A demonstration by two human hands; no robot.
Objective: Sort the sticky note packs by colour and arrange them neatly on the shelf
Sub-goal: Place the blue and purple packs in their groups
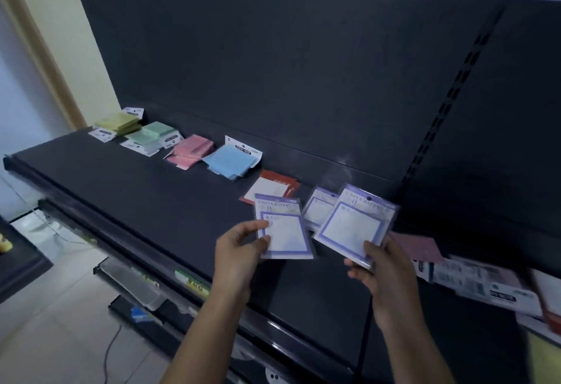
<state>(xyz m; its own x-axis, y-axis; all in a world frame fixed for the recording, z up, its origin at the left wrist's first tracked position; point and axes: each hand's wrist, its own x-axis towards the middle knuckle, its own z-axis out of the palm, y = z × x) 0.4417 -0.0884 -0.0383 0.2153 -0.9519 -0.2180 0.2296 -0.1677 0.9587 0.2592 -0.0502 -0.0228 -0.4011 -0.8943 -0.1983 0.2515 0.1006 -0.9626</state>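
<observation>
Above the near right of the shelf (151, 189), left hand (239, 250) and right hand (379, 265) each pinch a purple pack (285, 229), slippery wrappers risking a drop.

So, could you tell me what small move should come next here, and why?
Probably the left hand should lay its purple pack on the loose purple pack on the shelf, beside the red packs; the right hand grips a third purple pack.

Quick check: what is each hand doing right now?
Left hand: pinches the left purple pack.
Right hand: holds the right purple pack.
</observation>
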